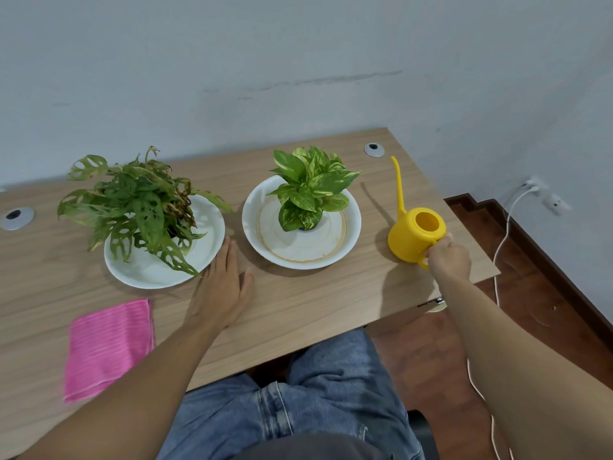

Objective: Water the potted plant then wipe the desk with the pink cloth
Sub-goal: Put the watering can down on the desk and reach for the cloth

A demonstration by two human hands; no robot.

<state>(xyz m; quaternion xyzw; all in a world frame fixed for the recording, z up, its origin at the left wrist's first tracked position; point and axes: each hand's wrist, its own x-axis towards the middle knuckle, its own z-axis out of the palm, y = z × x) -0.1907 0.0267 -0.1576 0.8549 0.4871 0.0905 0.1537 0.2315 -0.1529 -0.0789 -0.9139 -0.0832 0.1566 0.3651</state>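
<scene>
While the right hand (446, 255) is closed around the handle of the yellow can (414, 232), the can stands upright on the desk (331, 303), near its right edge. Its round mouth faces up, and its thin spout (398, 184) rises away from the hand toward the wall. Whether the base is lifted at all cannot be told.

Just left of that hand and can sits a white bowl (351, 240) with a brownish ring inside; in its middle a small dark pot holds the pothos (310, 187), leaves green marked with yellow. Beyond the can, toward the wall, a grey grommet (374, 150) is set in the desk.

The left hand (222, 290) lies flat, palm down on the wood, fingers together and straight, thumb out to the side, gripping nothing. It rests in the gap between the two bowls, its fingertips just beside the rim of the plate (205, 254) on its left. That plate bears the second plant (139, 204), with holed dark leaves, some browned, that hang over the rim close to the fingers.

Nearer the person and to the left of that hand, the pink cloth (107, 346) lies flat near the front edge, apart from the hand, the forearm passing beside it. Farther left, another grommet (15, 217) sits.

Below the desk edge, jeans (331, 386) show between the arms.
</scene>
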